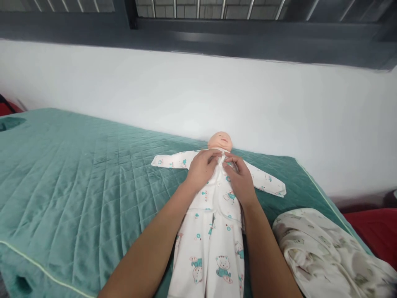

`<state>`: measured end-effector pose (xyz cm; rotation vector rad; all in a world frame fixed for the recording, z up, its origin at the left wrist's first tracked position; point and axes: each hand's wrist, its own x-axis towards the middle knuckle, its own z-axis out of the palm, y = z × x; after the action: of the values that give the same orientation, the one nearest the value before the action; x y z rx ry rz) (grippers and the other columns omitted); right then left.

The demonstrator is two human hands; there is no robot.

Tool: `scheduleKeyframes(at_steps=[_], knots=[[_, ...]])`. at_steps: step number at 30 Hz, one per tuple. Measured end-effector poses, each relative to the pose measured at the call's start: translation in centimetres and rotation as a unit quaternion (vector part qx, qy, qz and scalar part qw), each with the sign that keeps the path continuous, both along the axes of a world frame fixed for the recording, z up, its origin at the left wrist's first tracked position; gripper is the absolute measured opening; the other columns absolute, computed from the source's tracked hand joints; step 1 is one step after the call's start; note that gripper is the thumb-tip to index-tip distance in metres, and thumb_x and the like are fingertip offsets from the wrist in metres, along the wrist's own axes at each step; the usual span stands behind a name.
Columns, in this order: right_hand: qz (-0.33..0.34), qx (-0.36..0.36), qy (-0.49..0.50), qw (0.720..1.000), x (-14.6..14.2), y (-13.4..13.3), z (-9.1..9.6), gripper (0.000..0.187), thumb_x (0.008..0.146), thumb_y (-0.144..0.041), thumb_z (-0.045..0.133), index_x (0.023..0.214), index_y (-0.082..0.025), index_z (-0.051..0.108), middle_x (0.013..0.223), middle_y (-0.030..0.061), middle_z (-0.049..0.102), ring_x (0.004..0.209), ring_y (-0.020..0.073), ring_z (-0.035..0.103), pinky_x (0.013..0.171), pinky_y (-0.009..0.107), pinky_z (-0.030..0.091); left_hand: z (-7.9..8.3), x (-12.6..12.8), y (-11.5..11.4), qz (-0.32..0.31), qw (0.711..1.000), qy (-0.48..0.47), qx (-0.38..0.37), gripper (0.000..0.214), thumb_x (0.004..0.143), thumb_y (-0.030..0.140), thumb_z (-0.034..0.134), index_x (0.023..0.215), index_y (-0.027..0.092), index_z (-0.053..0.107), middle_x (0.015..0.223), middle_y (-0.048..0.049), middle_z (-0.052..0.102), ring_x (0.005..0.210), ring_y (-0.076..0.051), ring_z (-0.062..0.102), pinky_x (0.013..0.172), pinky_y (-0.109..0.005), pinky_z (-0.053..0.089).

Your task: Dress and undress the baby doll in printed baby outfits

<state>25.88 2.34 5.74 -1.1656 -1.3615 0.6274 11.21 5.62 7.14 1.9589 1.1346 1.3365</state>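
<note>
A baby doll (221, 140) lies on its back, its head toward the wall. It wears a white long-sleeved baby top (203, 198) with small animal prints, sleeves spread to both sides. White printed trousers (223, 252) cover its legs. My left hand (203, 165) and my right hand (237, 171) meet at the top's front opening just below the neck. Fingers of both are bent and closed on the fabric edges there. A button shows lower down the front. What exactly lies under the fingertips is partly hidden.
A green quilted cover (93, 178) spreads under the doll. At the right lies a crumpled white patterned cloth (328, 256). Behind stands a white wall (155, 91) below a dark window frame (248, 41) with bars. Something red (375, 227) sits past the right edge.
</note>
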Motion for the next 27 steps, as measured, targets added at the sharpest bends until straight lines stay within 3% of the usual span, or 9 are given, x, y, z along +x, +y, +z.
scheduleKeyframes(at_steps=[4,9,18,27], knots=[[0.009,-0.003,-0.015,1.0,0.2,-1.7,-0.8,0.02,0.085,-0.037,0.066,0.101,-0.026,0.062,0.144,0.0053,0.056,0.136,0.0247,0.048,0.115,0.048,0.031,-0.3,-0.9,-1.5,-0.042,0.998,-0.037,-0.026,0.024,0.093,0.016,0.053,0.109,0.021,0.071,0.118,-0.006,0.07,0.115,-0.018,0.062,0.103,-0.033,0.049],[-0.007,0.033,-0.024,0.999,-0.1,-2.4,-0.5,0.016,0.086,-0.036,0.066,0.098,-0.026,0.068,0.139,0.0053,0.061,0.134,0.0243,0.05,0.116,0.047,0.032,-0.3,-1.6,-2.3,-0.074,0.994,-0.058,-0.049,0.025,0.092,0.019,0.056,0.113,0.02,0.07,0.123,-0.0073,0.067,0.121,-0.018,0.059,0.103,-0.031,0.049],[-0.019,0.03,-0.04,0.999,-0.2,-2.3,-0.2,0.018,0.089,-0.035,0.061,0.097,-0.029,0.076,0.133,0.0035,0.064,0.13,0.0257,0.053,0.111,0.048,0.041,-0.1,-1.4,-1.2,-0.089,0.993,-0.056,-0.054,0.024,0.09,0.024,0.064,0.113,0.023,0.07,0.124,-0.0051,0.069,0.121,-0.019,0.061,0.101,-0.031,0.048],[-0.021,0.038,-0.043,0.998,-0.1,-2.0,-0.5,0.017,0.09,-0.033,0.061,0.092,-0.029,0.077,0.131,0.0022,0.066,0.128,0.0247,0.056,0.115,0.048,0.036,0.1,-1.8,-0.3,-0.129,0.989,-0.051,-0.054,0.024,0.086,0.023,0.067,0.111,0.022,0.07,0.121,-0.0047,0.069,0.117,-0.018,0.061,0.1,-0.029,0.047]])
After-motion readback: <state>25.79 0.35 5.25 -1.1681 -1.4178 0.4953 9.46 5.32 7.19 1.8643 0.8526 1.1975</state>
